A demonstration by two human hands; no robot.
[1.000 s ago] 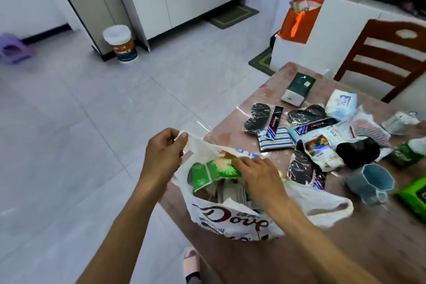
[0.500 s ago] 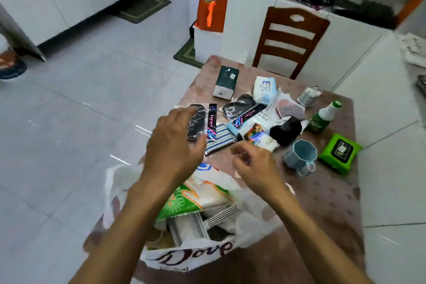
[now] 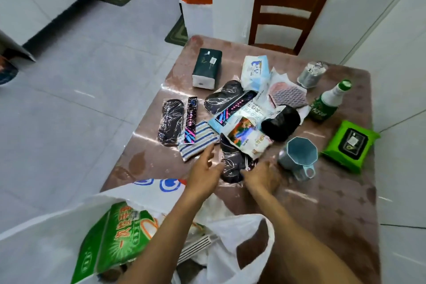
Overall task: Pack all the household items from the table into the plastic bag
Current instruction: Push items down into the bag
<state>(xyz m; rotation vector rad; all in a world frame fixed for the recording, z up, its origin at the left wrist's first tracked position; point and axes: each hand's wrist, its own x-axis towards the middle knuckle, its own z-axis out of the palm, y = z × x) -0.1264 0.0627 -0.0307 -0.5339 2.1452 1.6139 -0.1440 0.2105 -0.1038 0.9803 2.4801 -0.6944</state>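
Note:
The white plastic bag (image 3: 244,249) lies open at the table's near edge with a green packet (image 3: 119,237) inside. My left hand (image 3: 204,172) and my right hand (image 3: 261,176) both reach out over the table with fingers spread, on either side of a dark wrapped packet (image 3: 231,161). My right hand touches its near edge; my left hand holds nothing. Beyond lie a striped cloth (image 3: 198,139), more dark packets (image 3: 170,122), a colourful sachet (image 3: 247,137), a black roll (image 3: 281,123) and a blue cup (image 3: 299,153).
Farther out on the brown table (image 3: 322,203) are a dark green box (image 3: 207,68), a white-blue wipes pack (image 3: 255,70), a silver pack (image 3: 312,74), a green bottle (image 3: 328,102) and a green wipes pack (image 3: 350,145). A wooden chair (image 3: 290,4) stands behind.
Both hands left the bag and reached forward across the table to the dark packet. The view swung right and downward, so the bag now lies at the bottom of the frame.

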